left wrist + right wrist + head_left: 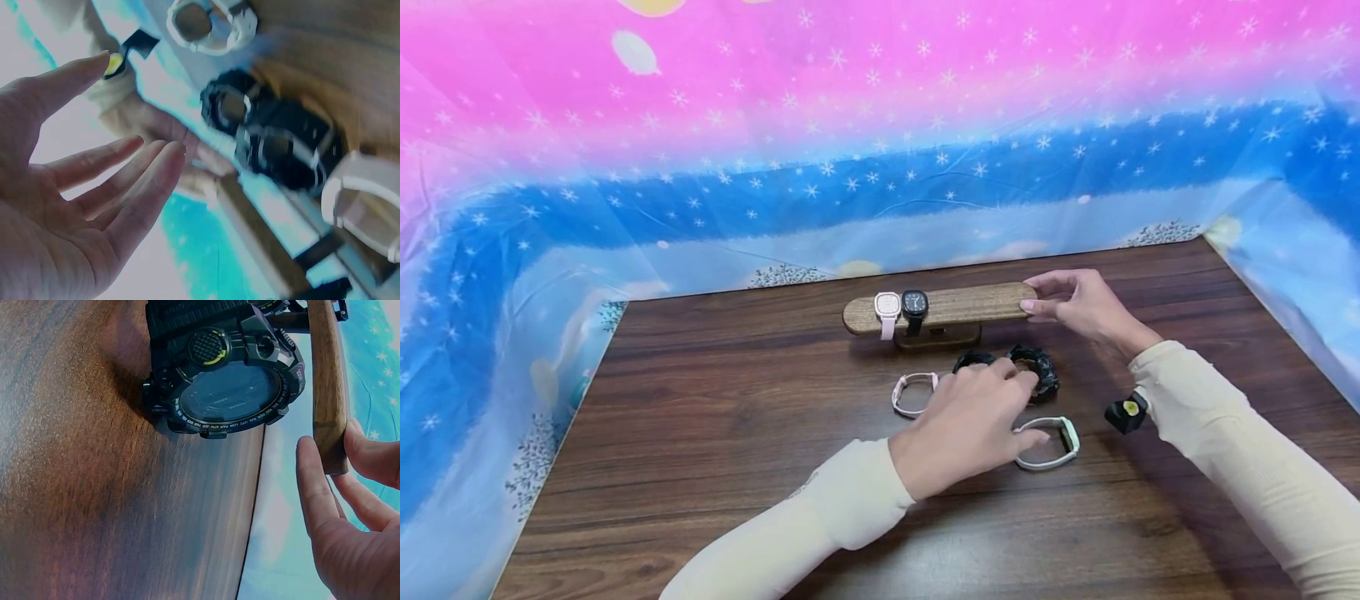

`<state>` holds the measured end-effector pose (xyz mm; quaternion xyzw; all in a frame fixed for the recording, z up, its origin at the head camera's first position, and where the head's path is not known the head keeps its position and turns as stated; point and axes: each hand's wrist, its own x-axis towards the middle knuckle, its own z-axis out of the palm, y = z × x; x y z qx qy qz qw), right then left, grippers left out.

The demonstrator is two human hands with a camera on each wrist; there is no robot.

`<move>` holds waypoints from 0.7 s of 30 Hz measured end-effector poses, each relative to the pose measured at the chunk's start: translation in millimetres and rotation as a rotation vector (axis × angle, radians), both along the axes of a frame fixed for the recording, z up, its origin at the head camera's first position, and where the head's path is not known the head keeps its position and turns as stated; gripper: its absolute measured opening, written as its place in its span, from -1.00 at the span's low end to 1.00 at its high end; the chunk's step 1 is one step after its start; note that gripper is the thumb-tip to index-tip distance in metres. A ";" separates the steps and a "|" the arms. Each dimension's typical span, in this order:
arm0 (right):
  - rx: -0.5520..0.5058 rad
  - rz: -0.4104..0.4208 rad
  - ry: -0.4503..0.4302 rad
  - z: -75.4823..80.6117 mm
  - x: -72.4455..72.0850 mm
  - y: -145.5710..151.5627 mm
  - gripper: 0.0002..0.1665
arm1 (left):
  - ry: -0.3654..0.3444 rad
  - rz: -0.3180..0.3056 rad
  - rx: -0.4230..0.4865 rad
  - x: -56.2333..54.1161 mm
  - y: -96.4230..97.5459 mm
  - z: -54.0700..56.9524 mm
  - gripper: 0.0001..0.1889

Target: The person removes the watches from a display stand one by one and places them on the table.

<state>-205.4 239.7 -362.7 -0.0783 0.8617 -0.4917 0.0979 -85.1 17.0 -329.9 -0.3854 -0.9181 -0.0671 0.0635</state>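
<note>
With thumb and fingers, my right hand [1093,312] grips the right end of a wooden watch stand [977,302]; the right wrist view shows the fingertips on both sides of the bar. On the stand's left part sit a pale pink watch [887,307] and a black square watch [915,303]. My left hand [966,421] hangs over the watches on the table, fingers spread and loosely bent, its palm bare in the left wrist view. Close by it are two chunky black watches [1043,375], one partly hidden by the hand, and a mint-green watch [1070,437].
Left of the black watches stands a pink-strapped watch [897,396], partly behind the left hand. Everything rests on a dark wooden table [700,400]. A snowflake-patterned cloth [775,183] encloses the back and sides. A black wrist device [1127,412] is at the right cuff.
</note>
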 end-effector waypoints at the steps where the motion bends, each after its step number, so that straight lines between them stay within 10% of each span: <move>1: 0.000 -0.001 -0.001 0.2 0.0 0.2 -0.40 | -0.002 0.004 0.017 -0.5 -4.5 2.9 -0.46; 21: -0.002 -0.010 -0.030 1.3 -2.7 0.1 -0.37 | -0.139 0.316 0.297 -50.1 -89.5 29.2 -0.27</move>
